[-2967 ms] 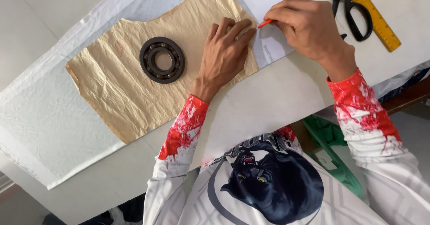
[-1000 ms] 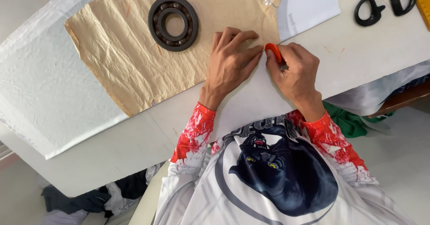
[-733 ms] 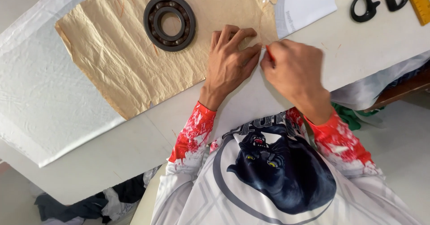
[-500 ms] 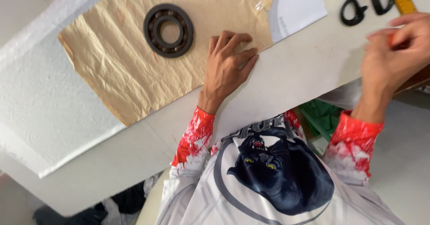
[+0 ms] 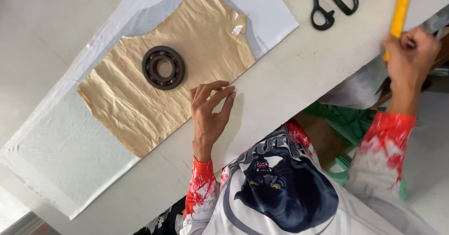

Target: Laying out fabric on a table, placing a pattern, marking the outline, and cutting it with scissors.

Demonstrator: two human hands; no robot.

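**Ruler taken up, paper left loose**

The right hand (image 5: 410,52) has its fingers wrapped around the end of the yellow ruler (image 5: 401,11) at the worktop (image 5: 304,71) edge, near the scissors (image 5: 333,1). The ruler looks stiff, light and smooth, best held mid-length so it cannot swing. The left hand (image 5: 210,115) rests beside the crumpled tan paper (image 5: 187,76), fingers loosely spread; the paper is thin and would tear easily. A heavy bearing (image 5: 163,68) weighs it down. A second ago both hands met at the paper's edge, the right pinching a red pen; now it has swung away.
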